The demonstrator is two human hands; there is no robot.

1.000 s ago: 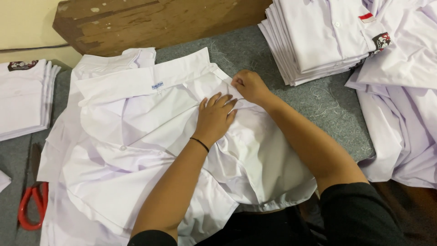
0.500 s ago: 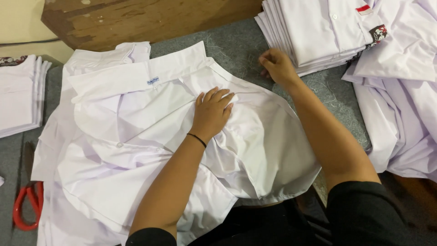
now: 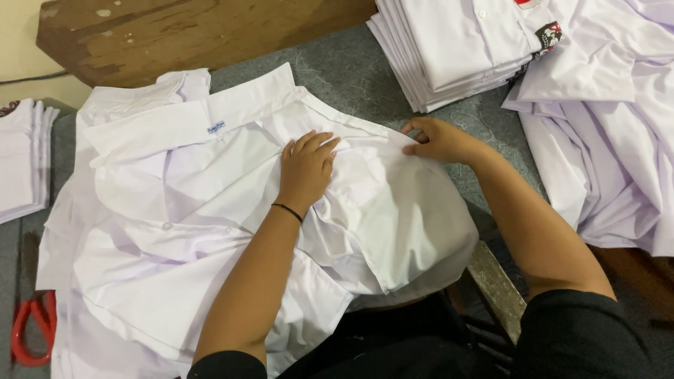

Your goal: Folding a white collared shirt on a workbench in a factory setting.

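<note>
Red scissors (image 3: 31,330) lying at far left edge. White shirt (image 3: 210,231) spreading mid-table; left hand (image 3: 305,168) pressing flat, fingers spread, gripping nothing. Right hand (image 3: 439,140) pinching shirt's right edge. Folded stack (image 3: 456,49) crowding close beyond.

A tall stack of folded white shirts (image 3: 449,49) sits at the far edge of the grey worktop (image 3: 351,77), one bearing a small red and black patch at its right side. Just beside it, toward the far right corner, lies a loose heap of unfolded white shirts (image 3: 618,140). A smaller folded pile (image 3: 21,161) rests at the left edge. Red-handled scissors (image 3: 31,330) lie near the near left corner. A worn wooden board (image 3: 182,31) runs along the far edge.
</note>
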